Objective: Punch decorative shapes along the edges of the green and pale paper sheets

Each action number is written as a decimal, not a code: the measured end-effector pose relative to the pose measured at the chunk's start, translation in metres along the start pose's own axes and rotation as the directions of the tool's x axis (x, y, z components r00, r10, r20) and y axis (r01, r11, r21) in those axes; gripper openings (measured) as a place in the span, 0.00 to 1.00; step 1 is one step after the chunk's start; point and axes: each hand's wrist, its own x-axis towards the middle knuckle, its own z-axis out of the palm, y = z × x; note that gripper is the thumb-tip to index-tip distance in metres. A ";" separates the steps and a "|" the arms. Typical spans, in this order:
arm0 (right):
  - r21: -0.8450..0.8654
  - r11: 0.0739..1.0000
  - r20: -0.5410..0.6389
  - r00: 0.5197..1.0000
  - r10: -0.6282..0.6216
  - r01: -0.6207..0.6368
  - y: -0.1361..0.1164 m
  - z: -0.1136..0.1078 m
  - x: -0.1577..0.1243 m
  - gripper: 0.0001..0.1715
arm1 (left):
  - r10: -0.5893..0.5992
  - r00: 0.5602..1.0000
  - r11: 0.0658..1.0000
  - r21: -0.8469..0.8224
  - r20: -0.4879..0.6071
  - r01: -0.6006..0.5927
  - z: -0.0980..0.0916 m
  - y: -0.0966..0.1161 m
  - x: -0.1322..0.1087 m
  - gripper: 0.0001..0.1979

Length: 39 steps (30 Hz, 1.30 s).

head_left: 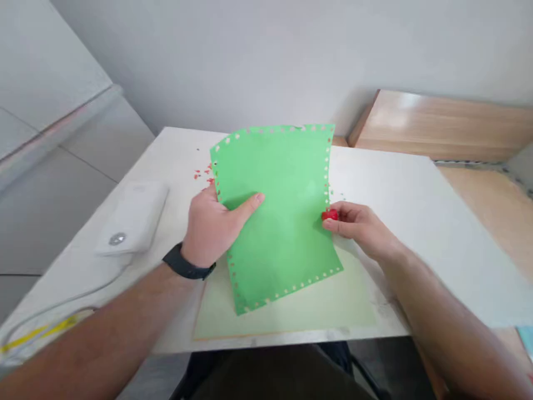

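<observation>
Here we are over the white tabletop (377, 183), and right in the middle is a green paper sheet (277, 216), a row of small holes running along its edges. It's bowing a little between the two hands, angled across the tabletop, with its near end over a pale green mat (316, 305).

The left hand (214, 222) has a firm hold on the sheet's left edge, thumb lying across the top of the paper and the fingers tucked out of sight behind it. There's a black wristband (187, 264) on that wrist.

Over on the right, the right hand (358, 228) is closed in a tight pinch on a small red object (330, 215), pressing it right at the sheet's right edge. Exactly what that red piece is, I can't tell from here, as the fingers cover part of it.

Just left of the sheet, a scatter of tiny red paper bits (204, 175) lies on the tabletop, with a few green specks (339, 195) off to the right. Further left sits a white flat box (133, 216) with a round metal spot, and a white cable (70, 294) curves away from it toward the near left corner. Beyond the tabletop on the far right, there's a wooden shelf (437, 125) against the wall.
</observation>
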 end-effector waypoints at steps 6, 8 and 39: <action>0.021 1.000 -0.015 1.000 -0.019 0.020 0.003 0.003 0.001 0.20 | 0.004 1.000 0.999 -0.036 0.007 -0.004 -0.001 -0.001 0.000 0.22; 0.020 1.000 -0.009 1.000 -0.023 0.023 0.004 0.004 0.001 0.19 | 0.005 1.000 0.999 -0.040 0.006 -0.005 0.000 -0.001 0.000 0.22; -0.050 0.998 -0.116 0.992 -0.044 0.038 0.002 0.010 -0.002 0.22 | 0.004 0.999 0.998 -0.061 0.051 -0.001 0.000 -0.003 0.002 0.23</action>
